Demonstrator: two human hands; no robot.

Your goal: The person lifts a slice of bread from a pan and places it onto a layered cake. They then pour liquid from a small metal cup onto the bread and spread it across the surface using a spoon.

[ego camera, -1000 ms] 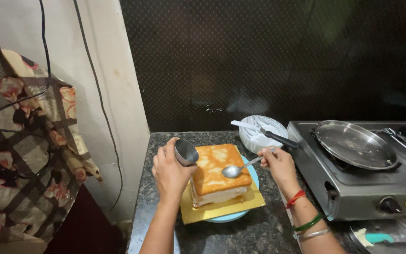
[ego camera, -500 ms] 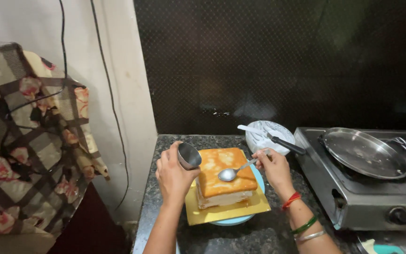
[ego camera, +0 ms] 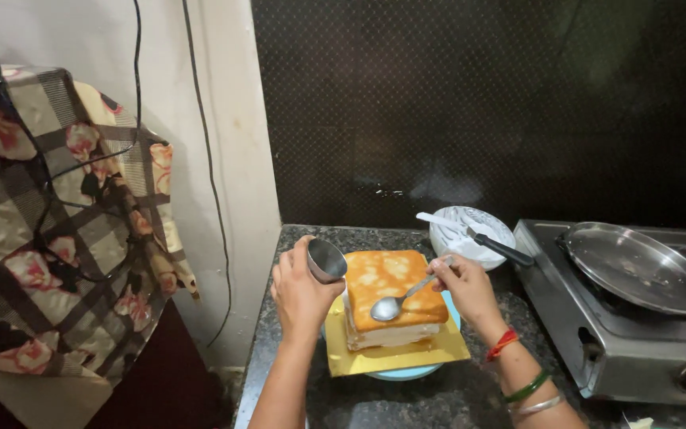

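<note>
A square layered cake with a golden-brown top sits on a yellow board over a light blue plate. My left hand holds a small steel cup, tilted, at the cake's left edge. My right hand grips a metal spoon whose bowl rests on the front middle of the cake's top.
A white bowl of white cream with a dark-handled knife stands behind the cake. A gas stove carrying a steel plate fills the right. The counter is dark granite. A checked floral cloth hangs at left, with black cables on the wall.
The view has shifted a little. Both hands keep their hold; the spoon's bowl has moved slightly forward over the cake's top.
</note>
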